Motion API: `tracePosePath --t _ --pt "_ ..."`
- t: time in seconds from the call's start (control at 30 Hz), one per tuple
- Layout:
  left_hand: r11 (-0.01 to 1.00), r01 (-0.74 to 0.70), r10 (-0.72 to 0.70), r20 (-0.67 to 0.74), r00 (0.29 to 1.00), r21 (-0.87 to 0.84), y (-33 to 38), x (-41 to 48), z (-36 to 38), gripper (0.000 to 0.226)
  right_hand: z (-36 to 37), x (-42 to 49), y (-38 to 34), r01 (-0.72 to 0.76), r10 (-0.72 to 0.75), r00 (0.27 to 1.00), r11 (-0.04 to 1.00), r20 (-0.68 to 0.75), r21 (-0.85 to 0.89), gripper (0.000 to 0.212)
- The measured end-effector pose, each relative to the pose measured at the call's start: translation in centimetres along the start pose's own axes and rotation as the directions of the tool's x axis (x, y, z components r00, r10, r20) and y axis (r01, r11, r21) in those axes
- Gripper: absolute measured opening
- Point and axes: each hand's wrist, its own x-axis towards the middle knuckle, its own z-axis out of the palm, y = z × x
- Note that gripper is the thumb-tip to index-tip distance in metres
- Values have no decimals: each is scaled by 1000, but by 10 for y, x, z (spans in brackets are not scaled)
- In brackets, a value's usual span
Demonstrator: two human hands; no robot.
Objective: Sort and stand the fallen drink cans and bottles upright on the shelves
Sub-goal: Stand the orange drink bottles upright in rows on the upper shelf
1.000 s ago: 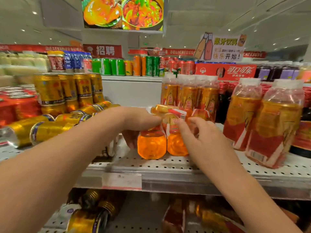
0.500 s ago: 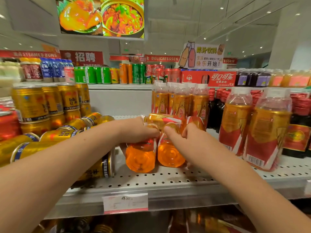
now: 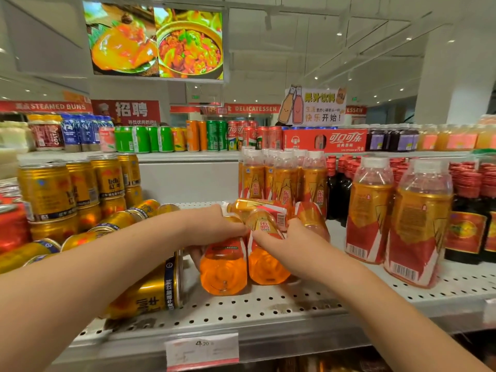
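Several orange drink bottles lie fallen on the perforated shelf (image 3: 281,304), bases toward me. My left hand (image 3: 214,228) grips the left fallen bottle (image 3: 224,267) from above, thumb under its side. My right hand (image 3: 292,248) holds the right fallen bottle (image 3: 264,264), fingers curled over its label. Behind them another bottle (image 3: 257,206) lies crosswise, and one more (image 3: 311,218) lies beside my right hand. Gold cans (image 3: 150,288) lie fallen at the left, partly hidden by my left forearm.
Upright orange bottles (image 3: 284,178) stand behind the fallen ones, and two large ones (image 3: 416,232) stand at the right. Stacked gold cans (image 3: 51,189) stand at the left. Dark red-capped bottles (image 3: 467,224) fill the far right. A price tag (image 3: 201,350) hangs on the shelf edge.
Both hands have closed more firmly over the two fallen bottles. The view has tilted up, so the shelf sits lower in frame.
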Motion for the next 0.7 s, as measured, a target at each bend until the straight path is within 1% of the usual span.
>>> tracePosePath --t 0.03,0.07,0.1,0.13,0.2,0.23,0.3,0.37,0.47,0.57,0.7 --pt "1000 -1 2 -43 999 4 -1 -1 -1 53 0 0 1 -5 5 1000 1000 22 10 65" --pt "1000 5 -7 -70 997 -26 -2 -1 -3 67 2 0 4 10 -11 1000 1000 26 21 68" --pt "997 3 -10 -95 995 -74 -3 -2 -4 76 4 2 8 27 -28 1000 997 12 75 71" --pt "992 -17 2 -119 993 -127 -5 -4 -6 79 6 0 9 49 -49 999 989 -3 138 73" --pt "975 -85 50 -168 985 -206 -8 -8 -11 71 15 -1 13 107 -100 994 963 -43 247 67" --pt "967 -122 78 -196 978 -223 -10 -11 -12 69 20 -1 15 133 -123 991 950 -53 284 62" --pt "958 -185 126 -256 958 -221 -13 -14 -12 62 26 0 15 181 -165 983 931 -75 316 62" --pt "946 -224 151 -297 943 -232 -17 -15 -10 58 32 3 14 203 -180 978 931 -101 303 69" --pt "926 -234 133 -322 937 -297 -24 -12 -10 56 41 12 11 243 -214 963 954 -166 178 84" --pt "924 -224 118 -324 939 -311 -32 -5 -17 58 50 19 5 285 -271 946 957 -179 58 84" --pt "961 -193 112 -362 925 -196 -42 10 -25 64 58 34 -2 285 -282 946 959 -162 -8 78"
